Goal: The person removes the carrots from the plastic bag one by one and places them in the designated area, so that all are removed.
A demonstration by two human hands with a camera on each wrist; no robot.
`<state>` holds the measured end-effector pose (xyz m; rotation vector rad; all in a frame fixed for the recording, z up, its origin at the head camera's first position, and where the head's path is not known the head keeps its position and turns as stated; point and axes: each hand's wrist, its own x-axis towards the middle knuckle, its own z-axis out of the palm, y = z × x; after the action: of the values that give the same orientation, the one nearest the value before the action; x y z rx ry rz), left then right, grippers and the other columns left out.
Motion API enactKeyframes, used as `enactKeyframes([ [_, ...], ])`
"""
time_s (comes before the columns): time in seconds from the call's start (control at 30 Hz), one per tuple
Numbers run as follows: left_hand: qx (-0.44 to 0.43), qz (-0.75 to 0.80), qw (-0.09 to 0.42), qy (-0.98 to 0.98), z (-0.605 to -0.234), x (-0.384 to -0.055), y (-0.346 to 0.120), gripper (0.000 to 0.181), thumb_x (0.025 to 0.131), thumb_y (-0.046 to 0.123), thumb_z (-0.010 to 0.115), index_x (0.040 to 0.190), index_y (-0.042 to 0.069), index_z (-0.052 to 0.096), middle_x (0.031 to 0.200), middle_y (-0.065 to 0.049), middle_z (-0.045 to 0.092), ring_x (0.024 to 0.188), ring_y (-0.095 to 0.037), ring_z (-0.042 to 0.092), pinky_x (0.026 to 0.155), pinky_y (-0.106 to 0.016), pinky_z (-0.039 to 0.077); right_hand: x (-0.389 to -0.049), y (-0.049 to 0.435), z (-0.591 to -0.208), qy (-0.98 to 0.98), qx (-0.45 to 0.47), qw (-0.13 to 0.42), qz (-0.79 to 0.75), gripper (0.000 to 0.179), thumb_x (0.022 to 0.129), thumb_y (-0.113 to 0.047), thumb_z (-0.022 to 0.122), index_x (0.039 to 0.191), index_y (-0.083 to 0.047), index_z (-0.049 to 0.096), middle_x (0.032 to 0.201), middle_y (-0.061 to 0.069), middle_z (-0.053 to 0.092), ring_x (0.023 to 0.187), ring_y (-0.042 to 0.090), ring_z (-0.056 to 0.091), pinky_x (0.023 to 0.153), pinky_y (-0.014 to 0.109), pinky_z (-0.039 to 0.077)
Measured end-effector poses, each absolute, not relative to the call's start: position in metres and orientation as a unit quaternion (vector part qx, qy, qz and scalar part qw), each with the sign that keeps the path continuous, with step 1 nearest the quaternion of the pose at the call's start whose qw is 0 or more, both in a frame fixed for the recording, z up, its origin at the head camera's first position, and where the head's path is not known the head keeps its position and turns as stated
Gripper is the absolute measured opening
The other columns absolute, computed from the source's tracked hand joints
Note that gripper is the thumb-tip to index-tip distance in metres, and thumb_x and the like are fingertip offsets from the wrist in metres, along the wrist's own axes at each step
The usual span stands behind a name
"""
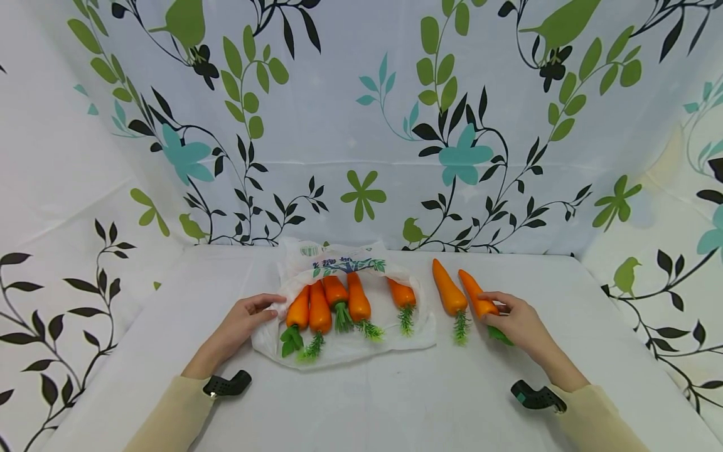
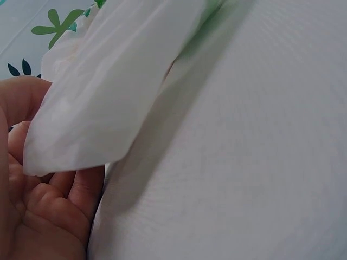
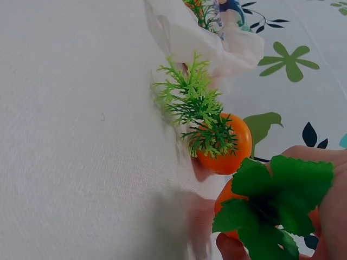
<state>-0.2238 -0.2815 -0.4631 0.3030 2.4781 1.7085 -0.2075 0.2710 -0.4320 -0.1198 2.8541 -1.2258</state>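
A white plastic bag [image 1: 395, 351] with printed letters and a tree lies on the table, several orange toy carrots [image 1: 319, 307] in its mouth. My left hand [image 1: 240, 323] pinches the bag's left edge; in the left wrist view the film [image 2: 108, 97] passes between thumb and fingers. To the bag's right, my right hand [image 1: 516, 320] grips a carrot [image 1: 471, 289] near its leafy end, the tip pointing away from me. Broad green leaves [image 3: 276, 200] of this carrot show beside the palm in the right wrist view. Another carrot [image 1: 449, 292] with feathery greens lies just left of it.
The table [image 1: 361, 408] wears a white cloth. Behind it hangs a white curtain [image 1: 350, 125] printed with leaves, flowers and birds. Black wrist devices sit on the left sleeve [image 1: 175, 414] and the right sleeve [image 1: 599, 417].
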Motion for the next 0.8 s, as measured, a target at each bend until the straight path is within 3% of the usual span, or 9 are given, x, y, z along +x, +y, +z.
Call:
enactKeyframes([
  [0.2, 0.099, 0.567, 0.058, 0.816, -0.4636, -0.2236, -0.2816, 0.034, 0.099, 0.018, 0.061, 0.129, 0.004, 0.064, 0.141, -0.017, 0.054, 0.131, -0.032, 0.043, 0.094, -0.011, 0.038, -0.2099, 0.2702, -0.4351, 0.918, -0.038, 0.016, -0.395, 0.044, 0.092, -0.019, 0.068, 0.134, -0.008, 0.061, 0.144, 0.027, 0.045, 0.122, 0.048, 0.049, 0.095, 0.059, 0.045],
  [0.8, 0.100, 0.560, 0.054, 0.821, -0.4674, -0.2268, -0.2832, 0.032, 0.098, 0.020, 0.062, 0.127, 0.005, 0.066, 0.138, -0.016, 0.056, 0.128, -0.030, 0.045, 0.094, -0.014, 0.041, -0.2115, 0.2647, -0.4376, 0.924, -0.045, 0.021, -0.379, 0.045, 0.093, -0.020, 0.070, 0.134, -0.007, 0.060, 0.137, 0.028, 0.051, 0.119, 0.046, 0.052, 0.089, 0.054, 0.050],
])
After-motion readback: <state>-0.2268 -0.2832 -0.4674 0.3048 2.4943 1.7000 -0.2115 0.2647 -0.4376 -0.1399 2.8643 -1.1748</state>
